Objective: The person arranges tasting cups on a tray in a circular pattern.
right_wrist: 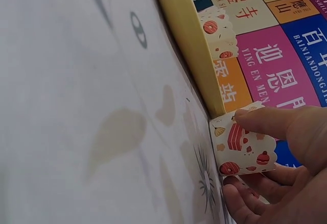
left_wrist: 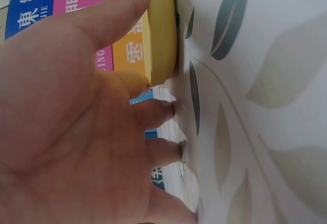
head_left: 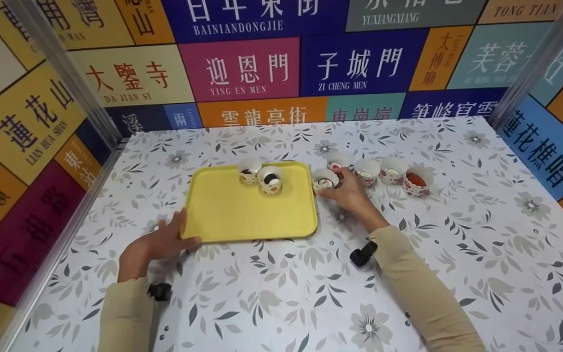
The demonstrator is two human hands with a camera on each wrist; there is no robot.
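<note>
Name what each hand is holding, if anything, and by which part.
The right hand pinches a paper cup by its sides, between thumb and fingers; the left hand touches the yellow tray's near left corner.

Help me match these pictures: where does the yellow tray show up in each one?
Head view: yellow tray, just left of centre.
Left wrist view: yellow tray, its edge at top centre, against the left hand.
Right wrist view: yellow tray, its edge slanting down from top centre toward the cup in the right hand.
Shared landmark: pink wall sign.
</note>
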